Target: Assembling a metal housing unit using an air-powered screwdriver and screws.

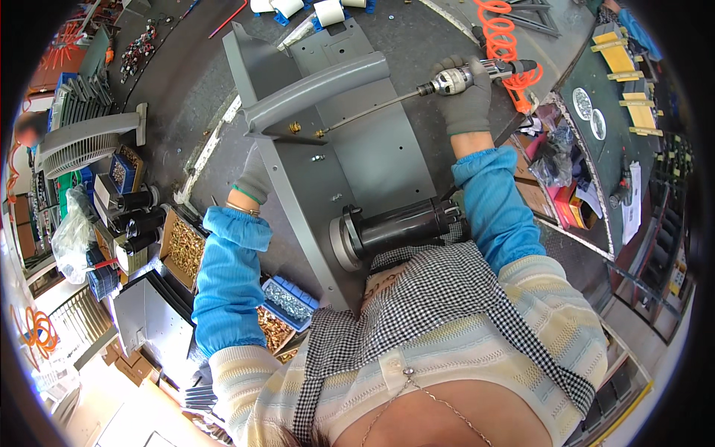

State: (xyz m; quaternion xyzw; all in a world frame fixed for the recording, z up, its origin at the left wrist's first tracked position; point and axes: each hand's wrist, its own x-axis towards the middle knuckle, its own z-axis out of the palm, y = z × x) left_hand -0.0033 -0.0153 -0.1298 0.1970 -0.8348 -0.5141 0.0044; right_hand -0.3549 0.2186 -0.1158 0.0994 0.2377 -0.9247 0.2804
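Near the checked apron (417, 298), a black motor (402, 226) lies crosswise in a smooth grey housing (383, 160), whose long axis runs away and leftward. Left of it, a blue tray (299, 325) holds small silver parts; a box (179, 277) holds brass-coloured ones. The left hand (255, 177) is behind the housing's left edge, its grip impossible to tell. Farther off, the right hand (469, 104) wraps a silver power screwdriver (452, 80), its long shaft pointing left, slightly nearward, tip at a brass-coloured screw (320, 134).
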